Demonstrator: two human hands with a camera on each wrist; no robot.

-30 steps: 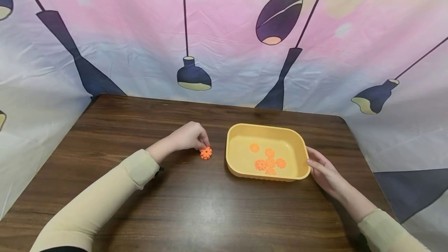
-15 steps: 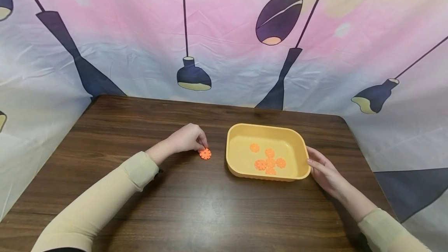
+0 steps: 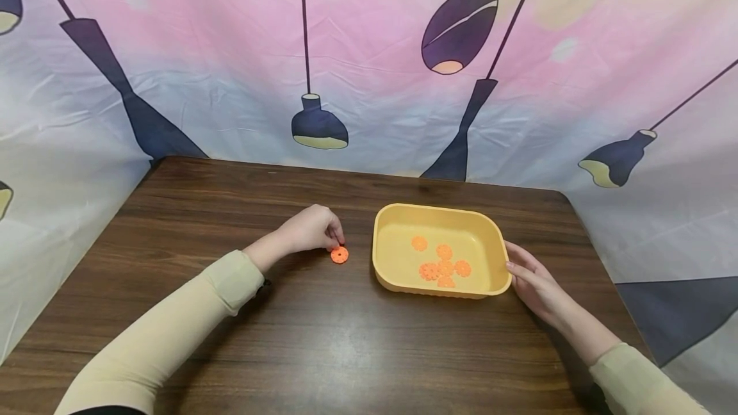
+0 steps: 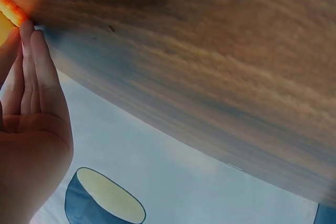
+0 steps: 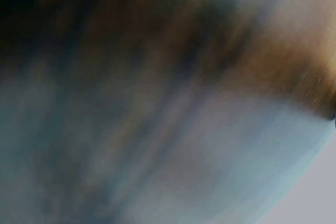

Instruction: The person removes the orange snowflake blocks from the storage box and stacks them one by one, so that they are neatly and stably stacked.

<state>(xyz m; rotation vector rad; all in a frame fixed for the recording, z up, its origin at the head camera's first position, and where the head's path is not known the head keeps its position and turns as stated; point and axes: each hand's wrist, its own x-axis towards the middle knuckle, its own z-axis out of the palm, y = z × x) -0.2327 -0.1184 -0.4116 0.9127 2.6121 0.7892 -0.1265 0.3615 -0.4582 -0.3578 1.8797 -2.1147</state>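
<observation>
My left hand (image 3: 311, 228) pinches an orange notched plastic disc (image 3: 339, 255) with a hole in its middle, left of a yellow tub (image 3: 392, 284). Whether the disc touches the table cannot be told. In the left wrist view, the fingertips of the left hand (image 4: 39, 108) meet at the edge of the orange disc (image 4: 11, 11). My right hand (image 3: 539, 287) holds the tub by its right end, thumb at the rim. Several similar orange discs (image 3: 463, 268) lie flat inside the tub, some overlapping. The right wrist view is too blurred to show the hand.
A dark wood-grain table (image 3: 300, 351) carries the tub. Behind it hangs a pastel cloth (image 3: 369, 50) printed with dark lamps, which meets the table's back edge and runs down both sides.
The left hand has dipped slightly toward the near side. The disc in its fingers has turned a little, so its notches show less. Tub and right hand have stayed put.
</observation>
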